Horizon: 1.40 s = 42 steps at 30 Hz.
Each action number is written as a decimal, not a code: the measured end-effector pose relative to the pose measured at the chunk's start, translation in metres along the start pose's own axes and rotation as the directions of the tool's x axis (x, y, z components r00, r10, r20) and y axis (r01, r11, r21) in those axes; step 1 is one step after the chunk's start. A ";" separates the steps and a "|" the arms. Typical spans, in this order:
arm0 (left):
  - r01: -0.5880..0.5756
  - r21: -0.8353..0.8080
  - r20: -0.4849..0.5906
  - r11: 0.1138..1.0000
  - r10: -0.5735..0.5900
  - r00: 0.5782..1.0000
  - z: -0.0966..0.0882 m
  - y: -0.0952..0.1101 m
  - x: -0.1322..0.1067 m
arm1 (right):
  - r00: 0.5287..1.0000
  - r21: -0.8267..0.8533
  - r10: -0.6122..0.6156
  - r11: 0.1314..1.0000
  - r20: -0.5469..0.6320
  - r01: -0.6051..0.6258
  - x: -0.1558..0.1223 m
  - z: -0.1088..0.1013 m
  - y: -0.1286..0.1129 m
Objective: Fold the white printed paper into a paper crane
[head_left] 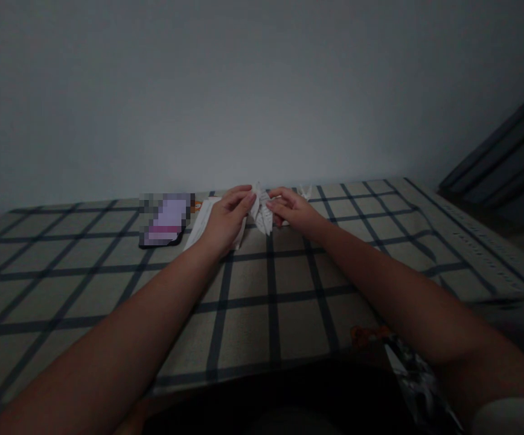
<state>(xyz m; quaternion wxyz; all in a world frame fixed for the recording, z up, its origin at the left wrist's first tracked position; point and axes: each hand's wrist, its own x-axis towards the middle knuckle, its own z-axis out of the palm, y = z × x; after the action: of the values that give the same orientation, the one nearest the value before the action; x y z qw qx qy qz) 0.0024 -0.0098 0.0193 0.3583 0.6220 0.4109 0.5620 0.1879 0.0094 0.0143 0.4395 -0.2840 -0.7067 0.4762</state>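
Both arms reach forward over a checked cloth surface [253,302]. My left hand [228,217] and my right hand [291,211] meet at a small folded white paper piece [262,211], each pinching one side of it with closed fingers. The paper is crumpled or folded into narrow flaps and sits just above the cloth. Under my left hand lies a flat white sheet [201,226], partly hidden by the hand.
A phone with a lit screen [165,220] lies on the cloth left of the hands. Another small white paper bit [306,192] rests behind my right hand. A plain wall rises behind, and dark slanted panels [506,163] stand at far right.
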 end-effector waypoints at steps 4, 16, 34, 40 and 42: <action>0.120 -0.129 0.160 0.984 -0.099 0.982 0.003 0.000 -0.001 | 0.997 -0.002 -0.006 1.000 -0.071 0.006 0.002 0.000 -0.002; 0.188 -0.159 0.197 0.969 -0.156 0.968 0.005 -0.001 -0.004 | 0.989 0.011 0.021 1.000 -0.148 -0.019 0.000 -0.001 -0.008; 0.161 -0.049 0.118 0.986 -0.154 0.981 0.003 0.003 -0.006 | 0.998 -0.002 0.060 0.998 0.006 -0.060 0.001 -0.001 -0.001; 0.230 -0.259 0.182 0.938 -0.187 0.965 0.008 0.004 -0.006 | 0.999 0.000 0.023 1.000 -0.044 -0.023 0.001 -0.002 -0.001; 0.262 -0.300 0.203 0.917 -0.207 0.957 0.009 0.004 -0.007 | 0.996 0.000 -0.006 1.000 -0.091 0.006 0.001 -0.002 -0.002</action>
<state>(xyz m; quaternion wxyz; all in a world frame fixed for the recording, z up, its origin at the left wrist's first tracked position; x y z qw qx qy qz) 0.0113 -0.0175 0.0193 0.5537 0.5458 0.3531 0.5205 0.1892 0.0103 0.0166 0.4727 -0.3030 -0.6869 0.4614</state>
